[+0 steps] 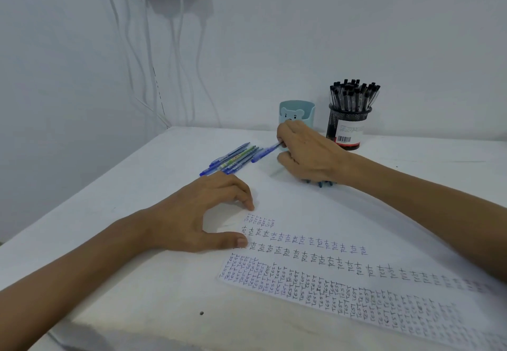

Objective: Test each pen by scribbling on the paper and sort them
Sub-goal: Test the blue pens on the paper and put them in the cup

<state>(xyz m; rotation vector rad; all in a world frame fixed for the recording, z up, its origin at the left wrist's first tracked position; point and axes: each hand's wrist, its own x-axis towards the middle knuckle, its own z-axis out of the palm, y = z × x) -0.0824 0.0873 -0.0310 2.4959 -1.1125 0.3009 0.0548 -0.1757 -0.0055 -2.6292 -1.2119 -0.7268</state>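
Black pens fill the mesh cup beside the bear cup; my right hand pinches a blue pen, left hand rests loose on paper.

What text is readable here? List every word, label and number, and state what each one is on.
"TEST", capitals, repeated in dense rows: lower part of the paper.
"test", lower case, repeated in rows: higher on the paper.
White label on the black mesh pen holder: barcode and print too small to read.
Loose pens: barrel print too blurred.
Blue pen in the right hand: nothing readable.
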